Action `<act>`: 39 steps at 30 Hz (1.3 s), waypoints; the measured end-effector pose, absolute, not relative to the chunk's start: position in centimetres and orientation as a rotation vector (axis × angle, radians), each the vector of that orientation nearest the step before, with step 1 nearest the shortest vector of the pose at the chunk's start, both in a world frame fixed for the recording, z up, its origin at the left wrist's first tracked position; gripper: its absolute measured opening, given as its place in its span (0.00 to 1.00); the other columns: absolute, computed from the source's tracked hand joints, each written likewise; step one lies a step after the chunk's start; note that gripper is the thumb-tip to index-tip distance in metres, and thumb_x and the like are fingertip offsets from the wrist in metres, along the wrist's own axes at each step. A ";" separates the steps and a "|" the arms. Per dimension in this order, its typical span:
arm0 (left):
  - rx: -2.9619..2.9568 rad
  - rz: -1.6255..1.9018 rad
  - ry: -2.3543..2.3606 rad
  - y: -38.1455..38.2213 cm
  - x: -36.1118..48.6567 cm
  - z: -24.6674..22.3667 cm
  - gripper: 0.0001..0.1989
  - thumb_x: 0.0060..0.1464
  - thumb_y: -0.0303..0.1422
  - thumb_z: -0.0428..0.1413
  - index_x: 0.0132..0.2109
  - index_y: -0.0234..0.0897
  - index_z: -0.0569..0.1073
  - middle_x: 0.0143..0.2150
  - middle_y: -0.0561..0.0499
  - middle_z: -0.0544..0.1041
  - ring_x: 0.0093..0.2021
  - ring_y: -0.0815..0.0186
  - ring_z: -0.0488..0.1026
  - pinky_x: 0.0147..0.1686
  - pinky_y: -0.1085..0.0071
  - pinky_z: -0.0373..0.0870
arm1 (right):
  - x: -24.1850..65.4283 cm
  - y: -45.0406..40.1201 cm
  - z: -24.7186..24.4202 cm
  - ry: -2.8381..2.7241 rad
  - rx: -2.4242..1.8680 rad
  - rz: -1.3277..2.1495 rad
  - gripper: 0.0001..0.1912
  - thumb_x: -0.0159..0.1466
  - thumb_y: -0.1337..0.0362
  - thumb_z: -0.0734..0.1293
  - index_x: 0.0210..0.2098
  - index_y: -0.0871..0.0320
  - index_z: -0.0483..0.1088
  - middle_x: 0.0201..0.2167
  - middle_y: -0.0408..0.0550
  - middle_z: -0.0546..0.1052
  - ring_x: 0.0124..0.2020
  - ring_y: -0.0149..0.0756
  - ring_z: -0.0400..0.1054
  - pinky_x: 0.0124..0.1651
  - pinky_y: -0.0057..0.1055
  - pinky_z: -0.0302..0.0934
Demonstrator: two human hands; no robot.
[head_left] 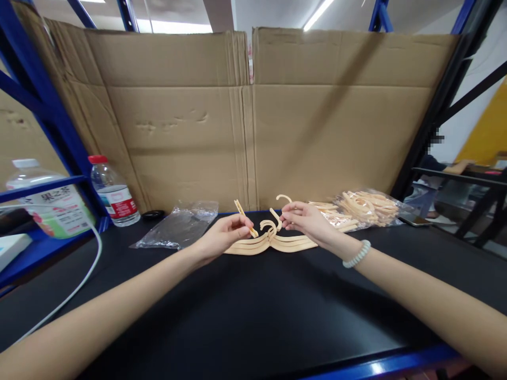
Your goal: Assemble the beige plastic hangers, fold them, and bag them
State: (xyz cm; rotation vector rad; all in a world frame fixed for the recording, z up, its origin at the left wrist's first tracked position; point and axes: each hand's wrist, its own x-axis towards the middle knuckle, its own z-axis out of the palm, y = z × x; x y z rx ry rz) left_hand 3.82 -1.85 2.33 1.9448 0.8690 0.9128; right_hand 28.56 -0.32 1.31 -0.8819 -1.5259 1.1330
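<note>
My left hand point(227, 236) pinches a slim beige plastic piece point(240, 207), which tilts up to the left above the table. Between thumb and fingers, my right hand point(304, 221) holds another beige piece point(275, 215) with a hook point(283, 198) showing beside it. Below and between both hands lie several beige hangers point(291, 244), lined up side by side, their curved hooks pointing up and their arms spreading left and right.
On the black table point(245, 311), a clear plastic bag point(182, 227) lies at left and bagged beige pieces point(366, 207) at right, near a phone point(414, 219). Bottles point(114, 198) stand at left. Cardboard point(178, 121) rises behind. A person's arm point(457, 167) shows far right.
</note>
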 end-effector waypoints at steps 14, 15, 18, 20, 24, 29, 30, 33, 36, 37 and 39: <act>1.366 1.180 0.669 -5.9 5.9 -1.1 0.24 0.50 0.26 0.64 0.34 0.41 0.52 0.33 0.59 0.73 0.38 0.72 0.74 0.42 0.71 0.71 | 27.2 -6.1 -0.5 -1.152 -0.755 1.444 0.20 0.51 0.64 0.77 0.32 0.56 0.62 0.29 0.43 0.79 0.30 0.30 0.70 0.37 0.29 0.62; 1.360 1.199 0.706 -5.8 5.9 -1.1 0.25 0.50 0.25 0.65 0.34 0.41 0.52 0.34 0.59 0.74 0.38 0.71 0.74 0.43 0.71 0.71 | 27.2 -6.1 -0.6 -1.132 -0.759 1.458 0.20 0.51 0.65 0.77 0.33 0.55 0.62 0.30 0.43 0.79 0.31 0.30 0.71 0.38 0.30 0.63; 1.359 1.219 0.815 -5.8 5.8 -1.3 0.23 0.49 0.26 0.65 0.38 0.41 0.55 0.37 0.55 0.76 0.41 0.68 0.76 0.47 0.66 0.71 | 27.2 -5.9 -1.0 -1.139 -0.762 1.482 0.16 0.51 0.64 0.77 0.33 0.57 0.67 0.32 0.45 0.79 0.32 0.30 0.71 0.39 0.30 0.63; 1.407 1.216 0.854 -6.0 5.8 -1.2 0.21 0.49 0.26 0.64 0.40 0.40 0.58 0.35 0.55 0.76 0.39 0.68 0.75 0.45 0.68 0.73 | 27.3 -5.8 -1.1 -1.170 -0.776 1.493 0.13 0.52 0.64 0.77 0.32 0.58 0.71 0.35 0.47 0.79 0.32 0.30 0.71 0.40 0.30 0.64; 1.605 1.247 0.894 -6.9 5.8 -1.0 0.11 0.53 0.26 0.60 0.39 0.39 0.65 0.34 0.56 0.71 0.35 0.70 0.73 0.40 0.72 0.74 | 27.4 -6.1 -1.1 -1.245 -0.797 1.517 0.09 0.55 0.61 0.75 0.32 0.58 0.74 0.42 0.50 0.78 0.39 0.33 0.71 0.42 0.31 0.65; 1.885 1.279 0.860 -7.7 5.7 -1.0 0.06 0.57 0.24 0.56 0.37 0.40 0.67 0.36 0.54 0.70 0.38 0.68 0.73 0.39 0.71 0.73 | 27.5 -6.6 -1.0 -1.273 -0.711 1.691 0.09 0.63 0.59 0.70 0.37 0.59 0.72 0.44 0.52 0.77 0.45 0.37 0.72 0.47 0.35 0.67; 1.934 1.277 0.852 -7.8 5.6 -1.0 0.07 0.57 0.24 0.56 0.38 0.41 0.67 0.37 0.54 0.71 0.38 0.67 0.73 0.39 0.70 0.73 | 27.5 -6.7 -0.9 -1.278 -0.695 1.729 0.09 0.64 0.59 0.69 0.37 0.59 0.71 0.43 0.53 0.77 0.45 0.37 0.72 0.46 0.36 0.67; 2.061 1.268 0.838 -7.8 5.4 -1.2 0.08 0.57 0.23 0.55 0.39 0.42 0.66 0.36 0.54 0.72 0.38 0.67 0.73 0.39 0.69 0.71 | 27.4 -6.9 -0.9 -1.292 -0.673 1.813 0.10 0.64 0.59 0.68 0.36 0.59 0.67 0.41 0.53 0.78 0.40 0.38 0.75 0.44 0.36 0.68; 2.100 1.264 0.845 -7.9 5.3 -1.3 0.09 0.57 0.23 0.56 0.39 0.42 0.66 0.36 0.53 0.73 0.37 0.66 0.73 0.39 0.68 0.70 | 27.4 -6.9 -0.9 -1.292 -0.674 1.824 0.12 0.63 0.58 0.69 0.35 0.59 0.66 0.39 0.53 0.78 0.38 0.37 0.75 0.44 0.36 0.68; 2.098 1.270 0.855 -7.9 5.3 -1.3 0.08 0.57 0.23 0.56 0.39 0.41 0.66 0.35 0.53 0.74 0.37 0.65 0.74 0.39 0.68 0.70 | 27.4 -6.9 -0.9 -1.289 -0.676 1.821 0.12 0.63 0.57 0.69 0.35 0.59 0.65 0.39 0.53 0.78 0.38 0.37 0.75 0.44 0.36 0.68; 2.084 1.285 0.878 -8.0 5.4 -1.2 0.08 0.56 0.24 0.57 0.37 0.41 0.67 0.35 0.52 0.74 0.37 0.64 0.74 0.39 0.67 0.70 | 27.4 -6.9 -0.8 -1.281 -0.680 1.823 0.12 0.63 0.57 0.70 0.36 0.59 0.66 0.39 0.53 0.78 0.38 0.38 0.75 0.44 0.37 0.68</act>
